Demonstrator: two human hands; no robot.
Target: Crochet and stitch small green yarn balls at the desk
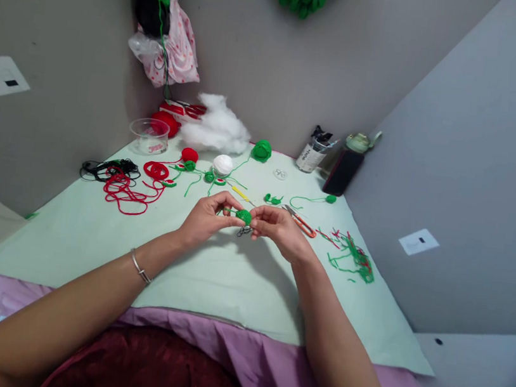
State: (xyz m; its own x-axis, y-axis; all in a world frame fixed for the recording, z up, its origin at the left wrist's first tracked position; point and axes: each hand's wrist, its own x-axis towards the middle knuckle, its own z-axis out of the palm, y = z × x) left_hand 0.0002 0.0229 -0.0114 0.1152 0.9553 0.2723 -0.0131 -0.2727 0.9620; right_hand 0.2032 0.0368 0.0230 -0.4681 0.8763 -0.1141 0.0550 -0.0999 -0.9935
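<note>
A small green crocheted piece (pixel 244 216) is pinched between both hands above the pale green table (pixel 89 234). My left hand (pixel 209 219) grips its left side with thumb and fingers. My right hand (pixel 277 228) holds its right side, fingers closed. A thin dark thread (pixel 244 231) dangles just below the piece. Red-handled scissors (pixel 300 222) lie just beyond my right hand. A yellow crochet hook (pixel 240 193) lies on the table beyond the piece.
Loose red yarn (pixel 131 191) and black cord (pixel 105 169) lie at left. Red, white and green yarn balls (pixel 222 164), white stuffing (pixel 219 127) and a clear bowl (pixel 149 135) sit behind. Yarn scraps (pixel 354 258) lie at right; a jar (pixel 312 153) and dark bottle (pixel 345 167) stand at the back.
</note>
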